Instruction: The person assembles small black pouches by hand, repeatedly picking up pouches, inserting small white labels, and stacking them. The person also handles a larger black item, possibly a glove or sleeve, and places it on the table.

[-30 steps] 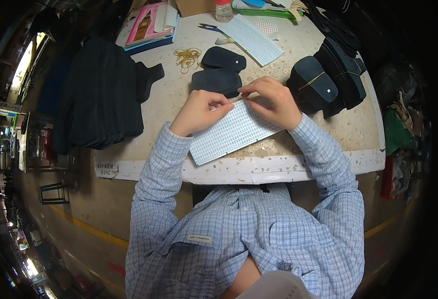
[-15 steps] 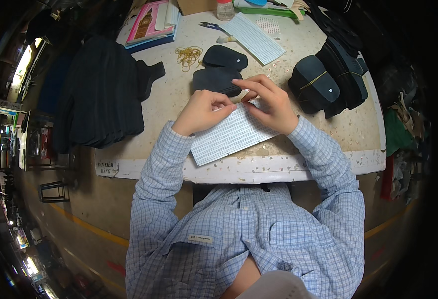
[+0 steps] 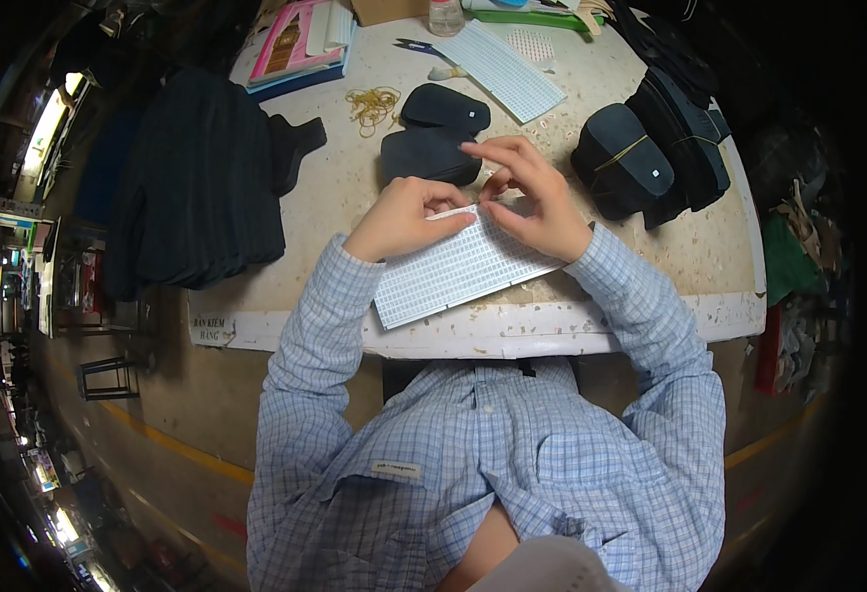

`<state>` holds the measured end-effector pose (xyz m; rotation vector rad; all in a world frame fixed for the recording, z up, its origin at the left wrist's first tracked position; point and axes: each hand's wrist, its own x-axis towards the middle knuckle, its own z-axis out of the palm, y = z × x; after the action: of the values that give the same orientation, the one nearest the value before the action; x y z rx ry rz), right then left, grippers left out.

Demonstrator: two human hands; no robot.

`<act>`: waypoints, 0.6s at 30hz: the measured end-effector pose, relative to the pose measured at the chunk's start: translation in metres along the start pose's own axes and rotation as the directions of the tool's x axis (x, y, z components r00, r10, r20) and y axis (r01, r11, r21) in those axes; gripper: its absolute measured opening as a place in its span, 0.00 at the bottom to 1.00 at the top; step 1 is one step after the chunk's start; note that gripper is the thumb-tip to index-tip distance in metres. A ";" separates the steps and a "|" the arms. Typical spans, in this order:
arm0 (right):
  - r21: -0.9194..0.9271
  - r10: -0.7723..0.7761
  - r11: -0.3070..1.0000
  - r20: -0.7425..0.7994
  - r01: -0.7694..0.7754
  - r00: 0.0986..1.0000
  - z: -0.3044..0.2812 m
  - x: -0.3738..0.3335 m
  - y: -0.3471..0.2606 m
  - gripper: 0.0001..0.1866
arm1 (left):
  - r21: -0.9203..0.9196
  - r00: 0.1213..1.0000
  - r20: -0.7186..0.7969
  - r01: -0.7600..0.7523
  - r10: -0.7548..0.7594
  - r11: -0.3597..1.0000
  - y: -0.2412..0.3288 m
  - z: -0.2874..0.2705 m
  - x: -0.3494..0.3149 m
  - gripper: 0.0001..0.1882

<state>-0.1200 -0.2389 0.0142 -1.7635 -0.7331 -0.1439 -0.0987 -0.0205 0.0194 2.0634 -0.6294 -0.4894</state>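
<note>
A white sheet of small printed labels [image 3: 463, 264] lies tilted at the table's near edge, in front of me. My left hand [image 3: 409, 219] grips its far edge, thumb on top and fingers curled behind. Close beside it, my right hand [image 3: 534, 202] pinches the same edge between thumb and a bent finger, another finger raised. Any small label between those fingertips is too small to make out. Just beyond my hands lie two dark, rounded fabric pieces [image 3: 429, 158], the farther one [image 3: 445, 109] bearing a small white square.
Banded stacks of dark pieces [image 3: 623, 163] stand at the right. Dark cloth pieces [image 3: 202, 187] are piled at the left. Farther back are yellow rubber bands [image 3: 371, 107], snips [image 3: 417, 46], another label sheet [image 3: 503, 71], a bottle [image 3: 445, 18] and a pink folder [image 3: 290, 41].
The label sheet has shifted slightly left. My right hand's raised finger has lifted a little away from the sheet, while its thumb stays at the edge. My left hand has barely moved.
</note>
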 end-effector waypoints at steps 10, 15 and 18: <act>0.117 0.075 0.990 0.053 -0.081 0.996 0.000 0.000 0.002 0.38 | -0.141 0.992 0.119 -0.023 0.040 0.990 -0.009 0.001 0.005 0.14; 0.076 0.072 0.994 0.061 -0.077 0.996 0.000 -0.001 0.002 0.38 | -0.150 0.989 0.129 -0.049 0.069 0.987 -0.007 0.001 0.004 0.11; -0.005 0.038 0.999 0.053 -0.038 0.998 0.001 0.000 0.002 0.38 | -0.161 0.991 0.121 -0.040 0.060 0.986 -0.006 0.002 0.005 0.10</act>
<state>-0.1195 -0.2388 0.0126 -1.7893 -0.7377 -0.0732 -0.0944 -0.0219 0.0131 1.8731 -0.6922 -0.6232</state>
